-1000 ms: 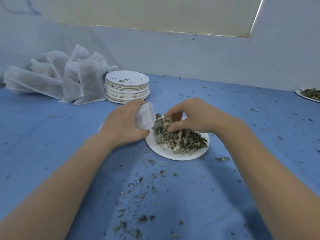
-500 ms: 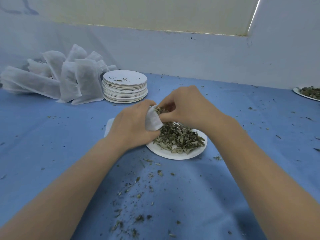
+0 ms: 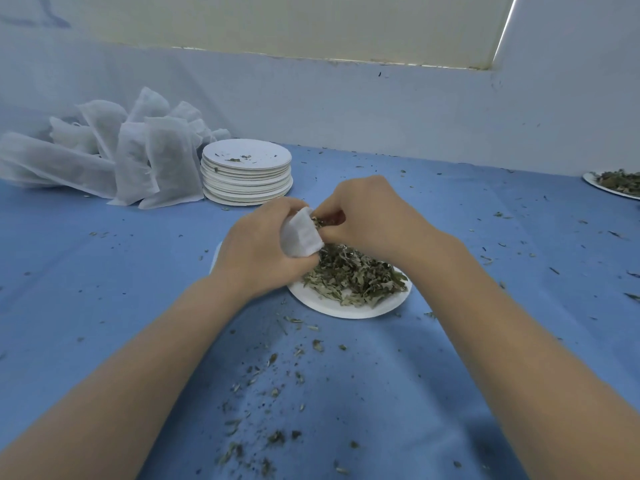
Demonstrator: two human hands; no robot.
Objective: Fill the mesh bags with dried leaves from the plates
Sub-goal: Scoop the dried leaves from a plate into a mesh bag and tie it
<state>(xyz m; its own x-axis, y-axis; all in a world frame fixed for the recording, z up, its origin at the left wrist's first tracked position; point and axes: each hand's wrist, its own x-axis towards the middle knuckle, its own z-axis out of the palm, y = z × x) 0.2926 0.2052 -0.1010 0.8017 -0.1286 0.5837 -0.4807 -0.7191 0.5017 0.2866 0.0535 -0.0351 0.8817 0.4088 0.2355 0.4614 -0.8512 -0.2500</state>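
A white paper plate (image 3: 349, 308) holding a heap of dried green leaves (image 3: 353, 275) sits mid-table. My left hand (image 3: 259, 251) grips a white mesh bag (image 3: 300, 236) just above the plate's left rim, its mouth turned to the right. My right hand (image 3: 367, 216) pinches a tuft of leaves right at the bag's mouth; its fingertips are partly hidden behind the bag.
A pile of filled mesh bags (image 3: 104, 157) lies at the back left beside a stack of empty paper plates (image 3: 246, 171). Another plate of leaves (image 3: 616, 183) sits at the far right edge. Leaf crumbs litter the blue cloth (image 3: 104, 289).
My right hand lifted a pinch of leaves off the plate and brought it up to the bag's mouth. My left hand raised the bag slightly.
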